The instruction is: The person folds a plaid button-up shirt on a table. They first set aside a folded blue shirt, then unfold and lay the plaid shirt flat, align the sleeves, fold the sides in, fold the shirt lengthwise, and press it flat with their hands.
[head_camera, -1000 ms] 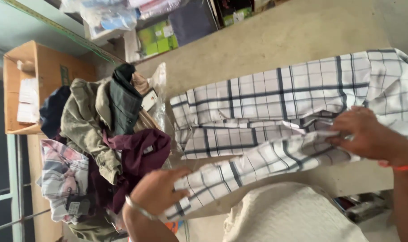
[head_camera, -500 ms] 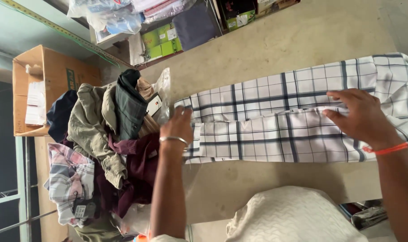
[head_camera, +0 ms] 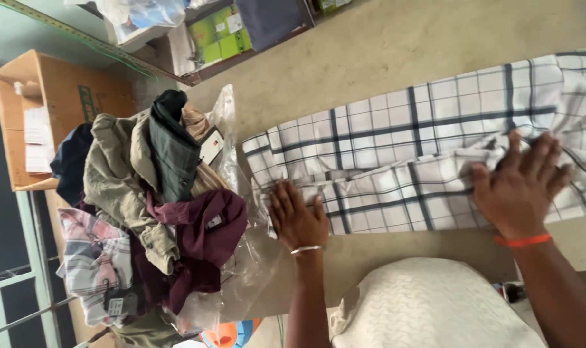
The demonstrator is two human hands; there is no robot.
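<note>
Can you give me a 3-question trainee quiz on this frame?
1. True or false: both hands lie flat on the checked shirt.
2. Which wrist wears the orange band? A) left B) right
3. What lies next to the left hand, away from the right hand?

Key: 1 true. 2 B; the left wrist has a metal bangle. 3 A clothes pile with clear plastic bags.

The shirt (head_camera: 422, 161) lies on the table (head_camera: 383, 45), under both hands. Left of the left hand (head_camera: 297, 219) sits the clothes pile (head_camera: 158, 206); the right hand (head_camera: 521, 183) presses well apart.
</note>
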